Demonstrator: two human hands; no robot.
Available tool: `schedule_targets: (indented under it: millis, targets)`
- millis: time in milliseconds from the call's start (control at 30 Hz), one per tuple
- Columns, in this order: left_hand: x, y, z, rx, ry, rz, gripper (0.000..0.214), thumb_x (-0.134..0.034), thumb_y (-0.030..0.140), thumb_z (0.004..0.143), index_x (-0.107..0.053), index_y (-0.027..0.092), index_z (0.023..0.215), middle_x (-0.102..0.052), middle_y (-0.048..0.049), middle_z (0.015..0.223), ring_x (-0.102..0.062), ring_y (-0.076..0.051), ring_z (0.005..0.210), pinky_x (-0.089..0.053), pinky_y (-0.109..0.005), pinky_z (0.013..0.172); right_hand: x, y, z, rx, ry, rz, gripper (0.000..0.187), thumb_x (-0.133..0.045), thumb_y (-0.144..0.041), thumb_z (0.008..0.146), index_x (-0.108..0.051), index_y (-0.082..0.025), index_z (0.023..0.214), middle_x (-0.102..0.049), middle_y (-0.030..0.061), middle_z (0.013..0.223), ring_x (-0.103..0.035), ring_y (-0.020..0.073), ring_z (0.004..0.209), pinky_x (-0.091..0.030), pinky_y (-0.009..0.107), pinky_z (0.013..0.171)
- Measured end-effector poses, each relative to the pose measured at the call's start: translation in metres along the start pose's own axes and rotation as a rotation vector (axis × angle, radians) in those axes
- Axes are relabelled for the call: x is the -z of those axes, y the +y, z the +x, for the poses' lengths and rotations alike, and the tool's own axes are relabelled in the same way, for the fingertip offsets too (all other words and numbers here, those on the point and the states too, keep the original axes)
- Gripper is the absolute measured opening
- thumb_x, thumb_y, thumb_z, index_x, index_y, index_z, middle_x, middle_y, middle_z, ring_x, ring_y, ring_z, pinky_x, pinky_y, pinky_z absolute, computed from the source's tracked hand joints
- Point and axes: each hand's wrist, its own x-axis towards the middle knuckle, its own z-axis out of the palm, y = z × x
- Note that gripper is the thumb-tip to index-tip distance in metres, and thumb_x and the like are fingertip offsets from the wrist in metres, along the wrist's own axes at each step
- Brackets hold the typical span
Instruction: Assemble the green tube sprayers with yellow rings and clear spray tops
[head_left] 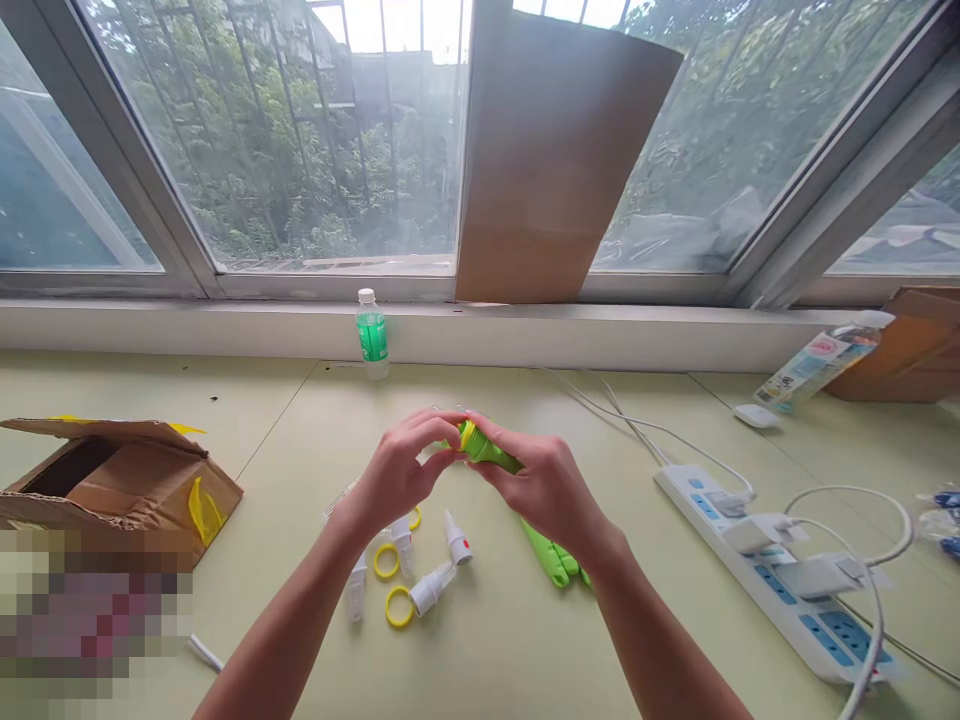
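My right hand (541, 488) is wrapped round a green tube-shaped part (491, 452) with a yellow ring at its end, held above the table. My left hand (401, 467) pinches that yellow end with thumb and fingertips. Below the hands on the pale green table (495, 640) lie yellow rings (398, 606), several small white nozzle pieces (432, 588) and more green parts (553, 560) partly hidden by my right wrist.
An open cardboard box (120, 480) sits at the left. A small bottle (372, 335) stands by the window sill. A white power strip (780, 575) with plugs and cables lies at the right. A cardboard sheet (551, 160) leans on the window; another bottle (817, 362) lies far right.
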Motion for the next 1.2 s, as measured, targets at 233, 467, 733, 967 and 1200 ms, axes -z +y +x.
schedule_targets:
  millis: [233, 467, 733, 967, 1200]
  targets:
    - [0.0, 0.002, 0.001, 0.001, 0.053, 0.016, 0.007, -0.063, 0.017, 0.086, -0.059, 0.021, 0.09, -0.069, -0.004, 0.113, -0.066, -0.016, 0.098, -0.057, -0.031, 0.081, -0.002, 0.002, 0.001, -0.04, -0.001, 0.118, 0.049, -0.062, -0.02, 0.086, -0.055, -0.023, 0.135, -0.074, 0.0048, 0.105, -0.069, 0.0191, 0.08, -0.053, 0.027, 0.074]
    - [0.002, 0.004, 0.001, 0.027, 0.05, -0.006, 0.011, -0.063, 0.018, 0.086, -0.056, 0.02, 0.094, -0.068, -0.0053, 0.114, -0.066, -0.016, 0.095, -0.058, -0.034, 0.082, 0.0, -0.001, 0.002, -0.023, -0.029, 0.194, 0.049, -0.058, -0.022, 0.091, -0.05, -0.024, 0.139, -0.068, 0.0048, 0.121, -0.067, 0.022, 0.099, -0.052, 0.031, 0.087]
    - [0.005, 0.005, 0.002, 0.024, 0.03, -0.027, 0.01, -0.062, 0.018, 0.086, -0.053, 0.019, 0.085, -0.066, -0.0058, 0.109, -0.064, -0.016, 0.096, -0.058, -0.032, 0.079, 0.001, -0.007, 0.003, 0.011, -0.076, 0.176, 0.048, -0.054, -0.019, 0.092, -0.048, -0.025, 0.139, -0.068, 0.0039, 0.119, -0.065, 0.0222, 0.102, -0.05, 0.032, 0.088]
    - [0.0, 0.004, 0.0, -0.049, 0.102, 0.019, 0.006, -0.061, 0.019, 0.087, -0.056, 0.019, 0.086, -0.068, -0.0068, 0.109, -0.066, -0.017, 0.098, -0.057, -0.034, 0.082, 0.003, -0.008, 0.002, -0.048, -0.092, 0.27, 0.049, -0.055, -0.022, 0.09, -0.048, -0.026, 0.139, -0.069, 0.003, 0.115, -0.065, 0.0211, 0.095, -0.051, 0.03, 0.08]
    - [0.007, 0.006, 0.0, 0.05, 0.051, -0.072, 0.012, -0.065, 0.021, 0.085, -0.055, 0.02, 0.091, -0.068, -0.0058, 0.112, -0.067, -0.016, 0.096, -0.059, -0.035, 0.082, 0.004, -0.008, 0.002, -0.122, -0.128, 0.403, 0.049, -0.056, -0.026, 0.089, -0.049, -0.029, 0.138, -0.069, 0.0007, 0.099, -0.056, 0.0142, 0.065, -0.051, 0.027, 0.062]
